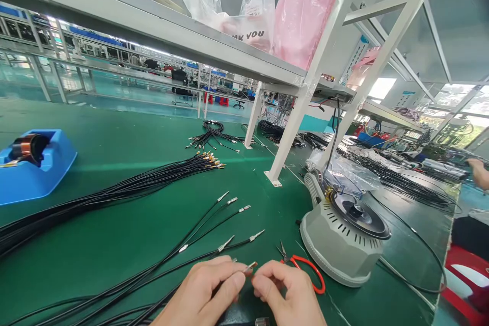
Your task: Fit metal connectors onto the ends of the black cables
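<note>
My left hand (212, 288) is closed around the end of a black cable, and the cable's metal connector (250, 267) sticks out between thumb and forefinger. Close by on the right, my right hand (286, 290) has its fingertips pinched together near that connector; what lies between them, if anything, is hidden. Several black cables with silver connectors (225, 243) lie on the green mat to the left. Red-handled scissors (307, 265) rest just beyond my right hand. Below and between the hands is a small metal piece (262, 321), partly cut off.
A thick bundle of black cables with gold tips (206, 160) crosses the mat. At left stands a blue tape dispenser (42, 173); at right, a grey round tape machine (344, 239). White shelf legs (296, 122) rise ahead. A coiled cable bundle (213, 127) lies farther back.
</note>
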A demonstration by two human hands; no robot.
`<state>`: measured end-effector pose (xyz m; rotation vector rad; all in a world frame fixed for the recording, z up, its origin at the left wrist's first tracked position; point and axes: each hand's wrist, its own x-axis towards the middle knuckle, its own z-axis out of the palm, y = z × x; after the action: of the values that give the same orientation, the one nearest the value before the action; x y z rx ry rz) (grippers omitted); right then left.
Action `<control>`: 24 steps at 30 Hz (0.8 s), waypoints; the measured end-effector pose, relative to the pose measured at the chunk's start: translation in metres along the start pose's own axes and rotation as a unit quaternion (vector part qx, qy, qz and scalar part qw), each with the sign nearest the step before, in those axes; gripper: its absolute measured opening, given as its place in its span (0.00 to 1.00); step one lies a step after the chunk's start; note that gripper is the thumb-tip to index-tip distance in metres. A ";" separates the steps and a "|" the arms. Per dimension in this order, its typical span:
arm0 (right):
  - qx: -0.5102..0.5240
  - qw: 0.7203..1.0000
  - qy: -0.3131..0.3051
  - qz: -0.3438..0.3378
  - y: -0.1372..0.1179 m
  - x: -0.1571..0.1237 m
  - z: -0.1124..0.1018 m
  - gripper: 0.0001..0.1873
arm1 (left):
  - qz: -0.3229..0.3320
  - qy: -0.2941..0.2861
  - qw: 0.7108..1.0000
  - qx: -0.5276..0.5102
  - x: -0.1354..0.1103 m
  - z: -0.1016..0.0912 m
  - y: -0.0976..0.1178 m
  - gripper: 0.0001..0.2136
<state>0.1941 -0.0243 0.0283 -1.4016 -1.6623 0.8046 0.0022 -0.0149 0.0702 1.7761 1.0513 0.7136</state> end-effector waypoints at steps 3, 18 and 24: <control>0.050 0.998 0.045 0.003 0.002 -0.002 -0.001 0.19 | -0.045 0.005 0.994 -0.099 0.003 0.001 -0.007 0.17; 0.280 0.955 0.083 0.060 -0.016 0.000 0.036 0.22 | -0.045 -0.008 0.978 -0.203 0.006 0.004 -0.013 0.21; 0.261 0.960 0.091 0.044 -0.007 -0.001 0.041 0.21 | -0.044 -0.007 0.976 -0.211 0.006 0.005 -0.014 0.21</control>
<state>0.1551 -0.0250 0.0146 -1.1372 -1.1402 1.0400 0.0047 -0.0088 0.0557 1.3597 0.8854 0.7998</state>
